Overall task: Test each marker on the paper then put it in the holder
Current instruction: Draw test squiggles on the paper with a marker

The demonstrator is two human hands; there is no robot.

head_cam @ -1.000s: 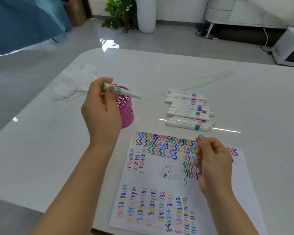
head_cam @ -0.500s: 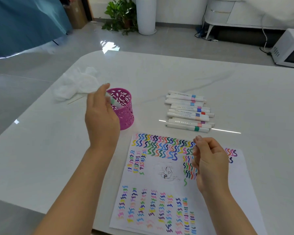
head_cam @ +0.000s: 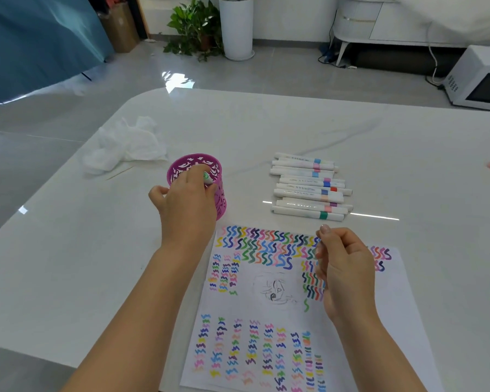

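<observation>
The left hand (head_cam: 187, 202) pinches a green-ended marker (head_cam: 207, 179), its lower part inside the pink holder (head_cam: 181, 166). The right hand (head_cam: 347, 268) hovers curled over the scribbled paper (head_cam: 388, 301); whether it holds anything is unclear. The spare markers' (head_cam: 309, 190) printing is too blurred to read.

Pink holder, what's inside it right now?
A green-capped marker dips into the pink holder at its near rim, held by the left hand. The far inner wall shows no other markers; the hand hides the bottom.

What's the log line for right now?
left hand: holds green marker at mouth of pink holder | right hand: idle above paper | waiting: marker row
</observation>
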